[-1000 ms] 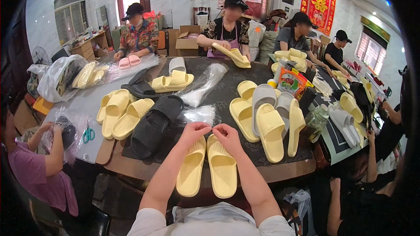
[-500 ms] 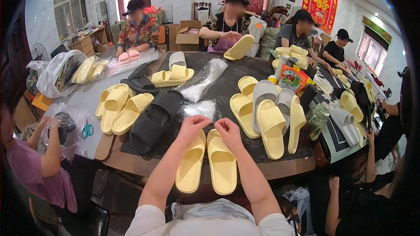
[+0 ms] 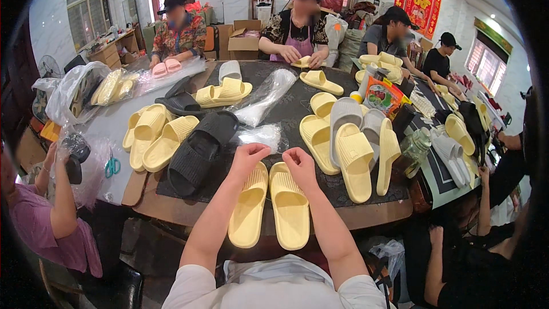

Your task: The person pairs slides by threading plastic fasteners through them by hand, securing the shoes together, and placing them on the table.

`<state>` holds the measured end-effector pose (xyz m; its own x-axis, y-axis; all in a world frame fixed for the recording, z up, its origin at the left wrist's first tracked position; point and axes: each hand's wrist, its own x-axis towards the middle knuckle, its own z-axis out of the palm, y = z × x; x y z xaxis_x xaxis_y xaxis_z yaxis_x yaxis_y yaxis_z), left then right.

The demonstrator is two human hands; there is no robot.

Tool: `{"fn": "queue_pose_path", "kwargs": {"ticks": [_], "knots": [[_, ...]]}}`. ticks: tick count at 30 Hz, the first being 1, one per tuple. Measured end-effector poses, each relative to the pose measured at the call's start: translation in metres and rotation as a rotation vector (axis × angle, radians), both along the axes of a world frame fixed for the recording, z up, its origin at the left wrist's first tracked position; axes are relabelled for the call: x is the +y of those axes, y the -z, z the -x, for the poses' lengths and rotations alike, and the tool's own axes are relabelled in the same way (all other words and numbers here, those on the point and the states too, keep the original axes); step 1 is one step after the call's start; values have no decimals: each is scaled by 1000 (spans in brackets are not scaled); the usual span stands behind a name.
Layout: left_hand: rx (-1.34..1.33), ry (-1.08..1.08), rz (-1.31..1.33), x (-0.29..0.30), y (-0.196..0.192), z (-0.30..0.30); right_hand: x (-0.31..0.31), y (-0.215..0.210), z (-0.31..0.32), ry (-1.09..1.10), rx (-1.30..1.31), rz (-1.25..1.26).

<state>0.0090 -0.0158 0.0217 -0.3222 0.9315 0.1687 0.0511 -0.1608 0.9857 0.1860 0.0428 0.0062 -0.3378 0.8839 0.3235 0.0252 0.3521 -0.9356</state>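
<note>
A pair of yellow slippers lies side by side at the table's front edge, the left slipper [image 3: 246, 217] and the right slipper [image 3: 291, 217] with heels toward me. My left hand [image 3: 250, 159] is over the strap end of the left one, thumb and fingers pinched together. Over the other strap end, my right hand [image 3: 299, 166] is curled in a similar pinch. Whatever is between the fingertips, if anything, is too small to make out. Just beyond my hands lies a clear plastic packet [image 3: 260, 135].
Black slippers [image 3: 203, 151] and more yellow ones [image 3: 150, 131] lie to the left. On the right are grey slippers [image 3: 345, 115], yellow slippers [image 3: 354, 163] and a glass jar [image 3: 416, 151]. A clear bag [image 3: 266, 97] lies farther back. Several people work around the table [image 3: 274, 217].
My hands stay over the slippers, with a slightly wider gap between the fingertips. Across the table, a person has lowered a yellow slipper, and another now lies on the tabletop in front of them.
</note>
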Motion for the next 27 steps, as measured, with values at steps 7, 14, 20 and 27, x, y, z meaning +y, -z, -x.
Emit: {"fn": "queue_pose_path", "kwargs": {"ticks": [7,14,20,27], "knots": [[117,157,75,-1,2,-3,-4,-2,1,-100,-8,-55],[0,18,-15,-2,-4,-2,-2,-1,1,-106,23,-16],[31,11,-14,-2,0,-1,-3,-3,1,-20,-35,-18],[100,119,47,-2,0,-4,-1,2,2,-139,25,-38]]}}
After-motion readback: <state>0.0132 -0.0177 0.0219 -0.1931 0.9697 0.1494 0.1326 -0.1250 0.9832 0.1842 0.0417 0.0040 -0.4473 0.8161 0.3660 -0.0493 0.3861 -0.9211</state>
